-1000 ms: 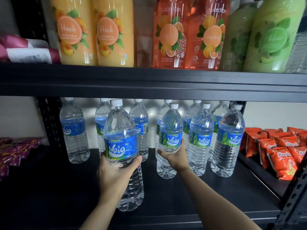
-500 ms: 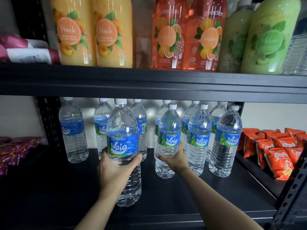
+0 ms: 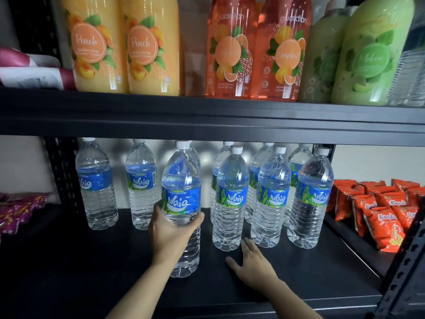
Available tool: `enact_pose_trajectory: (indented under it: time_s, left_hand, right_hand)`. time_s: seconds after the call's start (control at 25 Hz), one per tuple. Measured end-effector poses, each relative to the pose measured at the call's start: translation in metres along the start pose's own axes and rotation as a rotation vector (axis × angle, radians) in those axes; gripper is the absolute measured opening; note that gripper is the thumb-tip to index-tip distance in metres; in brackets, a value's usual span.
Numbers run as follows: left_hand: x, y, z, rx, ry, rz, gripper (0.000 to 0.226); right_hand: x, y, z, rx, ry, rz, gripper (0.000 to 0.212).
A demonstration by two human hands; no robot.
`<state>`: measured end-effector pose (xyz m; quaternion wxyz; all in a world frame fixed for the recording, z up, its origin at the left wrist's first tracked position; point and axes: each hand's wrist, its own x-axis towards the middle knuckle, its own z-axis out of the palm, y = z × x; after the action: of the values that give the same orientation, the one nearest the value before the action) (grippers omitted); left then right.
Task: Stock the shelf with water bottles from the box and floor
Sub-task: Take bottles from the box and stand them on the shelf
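1 black shelf board: left hand fingers curl round a water bottle, right hand fingers straight.

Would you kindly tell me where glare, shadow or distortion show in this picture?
Head view: glare streaks on the gel bottles; a bright hotspot on the wall behind the water bottles; the lower shelf lies dark; wide-angle bowing bends the upper shelf.

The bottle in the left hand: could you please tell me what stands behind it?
Behind the held bottle, gripped by the left hand, another water bottle stands in the back row; only its right shoulder shows. Its label and base are covered.
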<state>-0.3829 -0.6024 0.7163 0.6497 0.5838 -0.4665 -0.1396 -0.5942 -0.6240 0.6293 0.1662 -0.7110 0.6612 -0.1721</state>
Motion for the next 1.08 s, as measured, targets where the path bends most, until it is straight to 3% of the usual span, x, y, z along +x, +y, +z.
enact_pose_trajectory:
  time_s: [0.24,0.6,0.88,1.08]
  left_hand:
    - [0.015,0.005,0.031,-0.066,0.054,-0.019,0.073]
    - [0.02,-0.023,0.05,-0.053,0.104,-0.003,0.082]
    - [0.015,-0.051,0.047,-0.006,-0.075,-0.055,0.11]
    - [0.003,-0.071,0.036,0.011,-0.232,-0.148,0.1]
  right_hand:
    - [-0.003,0.01,0.009,-0.15,0.105,-0.081,0.08]
    - [0.001,0.012,0.01,-0.144,0.122,-0.067,0.078]
    - [-0.001,0.01,0.008,-0.132,0.102,-0.056,0.078]
    - [0.001,0.012,0.01,-0.132,0.094,-0.053,0.08]
